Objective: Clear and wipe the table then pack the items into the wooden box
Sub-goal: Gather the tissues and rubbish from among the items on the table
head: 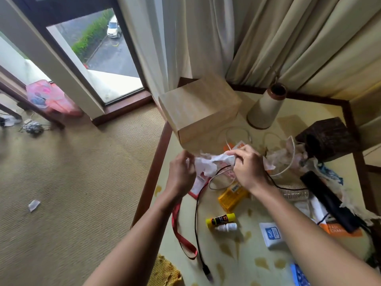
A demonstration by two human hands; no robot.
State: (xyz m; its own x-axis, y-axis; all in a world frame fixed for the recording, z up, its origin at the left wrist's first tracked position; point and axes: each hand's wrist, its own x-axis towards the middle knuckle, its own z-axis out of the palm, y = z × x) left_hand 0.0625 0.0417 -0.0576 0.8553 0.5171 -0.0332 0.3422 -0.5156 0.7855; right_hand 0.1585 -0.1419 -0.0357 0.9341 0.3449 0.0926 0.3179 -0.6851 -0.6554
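Two bare forearms reached in from the near edge, and the left hand (181, 172) and right hand (247, 170) met over the table (237, 254), each with fingers curled and pinching an end of a crumpled white paper (208, 162). The paper hung between them, clear of the tabletop, its long axis running left to right from one hand to the other, ragged edges drooping below. The wooden box (198, 112) sat just beyond the grip, lid shut, at the table's far left corner. Directly under the grip lay a white cable (218, 178) and a black cable (195, 219); the black one appeared to run up against the right hand, though whether it was caught in the fingers could not be told. Below the grip, nearer the person, lay an orange pack (233, 196) and a glue stick (220, 219). If the black cable was snagged, lifting the paper would likely drag it and shove these small items about. The thin paper could also tear if pulled apart, and with the left hand close to the table's edge, pieces might drop to the carpet, where one scrap (34, 205) lay.
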